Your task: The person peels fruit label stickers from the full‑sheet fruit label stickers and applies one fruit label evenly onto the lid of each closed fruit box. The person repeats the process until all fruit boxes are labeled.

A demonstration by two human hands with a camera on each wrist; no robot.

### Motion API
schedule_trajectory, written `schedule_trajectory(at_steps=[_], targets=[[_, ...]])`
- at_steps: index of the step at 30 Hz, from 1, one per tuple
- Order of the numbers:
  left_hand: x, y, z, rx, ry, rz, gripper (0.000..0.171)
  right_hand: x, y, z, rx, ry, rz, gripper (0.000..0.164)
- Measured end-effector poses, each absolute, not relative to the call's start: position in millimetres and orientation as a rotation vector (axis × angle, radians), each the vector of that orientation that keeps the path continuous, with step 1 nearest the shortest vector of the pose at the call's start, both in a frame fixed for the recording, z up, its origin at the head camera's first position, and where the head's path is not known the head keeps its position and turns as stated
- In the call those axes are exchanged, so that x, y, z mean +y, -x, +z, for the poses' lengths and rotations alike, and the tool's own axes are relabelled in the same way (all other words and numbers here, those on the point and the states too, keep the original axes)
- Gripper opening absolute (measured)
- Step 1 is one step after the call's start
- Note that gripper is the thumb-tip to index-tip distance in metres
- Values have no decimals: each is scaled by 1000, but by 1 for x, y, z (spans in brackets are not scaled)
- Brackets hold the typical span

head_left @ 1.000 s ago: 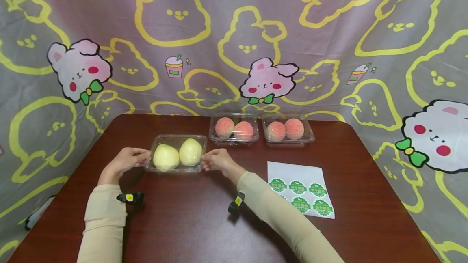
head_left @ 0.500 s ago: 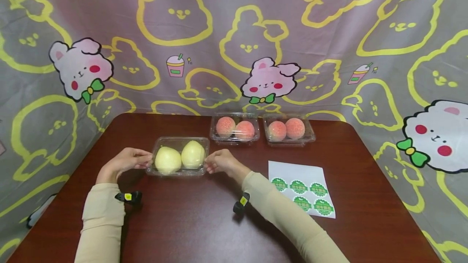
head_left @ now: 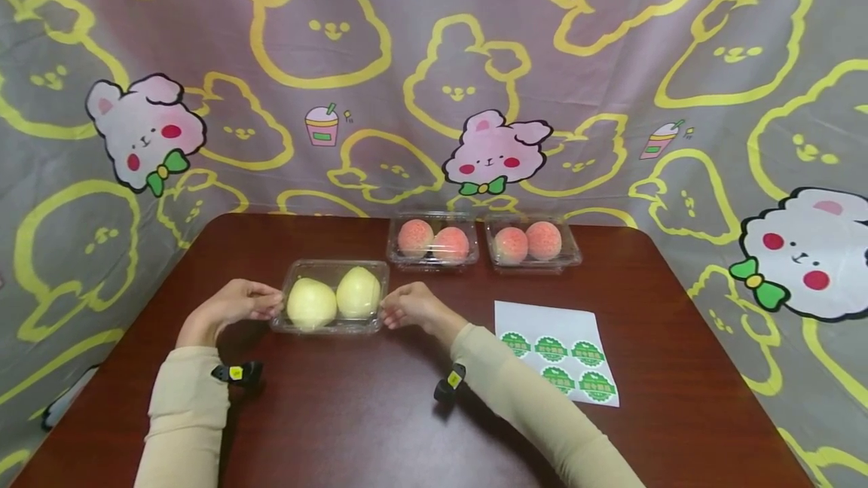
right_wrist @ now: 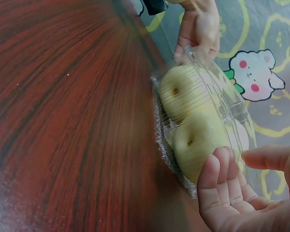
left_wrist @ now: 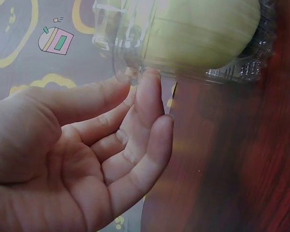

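Note:
Two pale yellow pears [head_left: 311, 303] lie in a clear plastic clamshell box [head_left: 331, 326] on the left half of the table. At the box's left end, my left hand [head_left: 233, 306] pinches the rim between thumb and fingertips. My right hand [head_left: 419, 306] pinches the rim at the opposite end. In the left wrist view, the thumb and a finger of the left hand [left_wrist: 101, 140] meet at the clear edge. The right wrist view shows the pears [right_wrist: 195, 140] through the plastic, with the right hand [right_wrist: 241, 193] at the near end.
Two more clear boxes, the left one [head_left: 434, 263] and the right one [head_left: 536, 259], stand at the table's back edge, each with two pink peaches. A white sheet of round green stickers [head_left: 548, 322] lies on the right. Patterned cloth [head_left: 380, 44] hangs behind.
The box of pears has shifted slightly toward me and a little to the right, both hands moving with it. Their hold looks the same; the peach boxes and sticker sheet stay put.

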State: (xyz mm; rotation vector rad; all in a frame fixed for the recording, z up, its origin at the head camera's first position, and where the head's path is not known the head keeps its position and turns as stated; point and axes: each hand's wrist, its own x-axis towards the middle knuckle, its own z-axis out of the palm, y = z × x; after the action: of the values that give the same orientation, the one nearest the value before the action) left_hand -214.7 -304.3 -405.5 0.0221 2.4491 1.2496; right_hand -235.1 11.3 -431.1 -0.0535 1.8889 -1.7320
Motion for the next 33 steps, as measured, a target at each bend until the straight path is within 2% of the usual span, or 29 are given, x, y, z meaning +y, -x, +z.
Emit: schedule_trajectory(at_steps=[10,17,25,33], targets=[[-301,212,-406,2436,-43,1263,38,16,230,-430,1907,60,-1718,26],[-298,211,-405,2419,-46,1277,38,19,232,-439,1936,96,-1763,16],[-293,213,-405,2416,-70,1265,36,23,230,-434,1950,55,-1745,24],[-288,213,-405,2427,-99,1247,34,27,230,-432,1948,67,-1749,24]])
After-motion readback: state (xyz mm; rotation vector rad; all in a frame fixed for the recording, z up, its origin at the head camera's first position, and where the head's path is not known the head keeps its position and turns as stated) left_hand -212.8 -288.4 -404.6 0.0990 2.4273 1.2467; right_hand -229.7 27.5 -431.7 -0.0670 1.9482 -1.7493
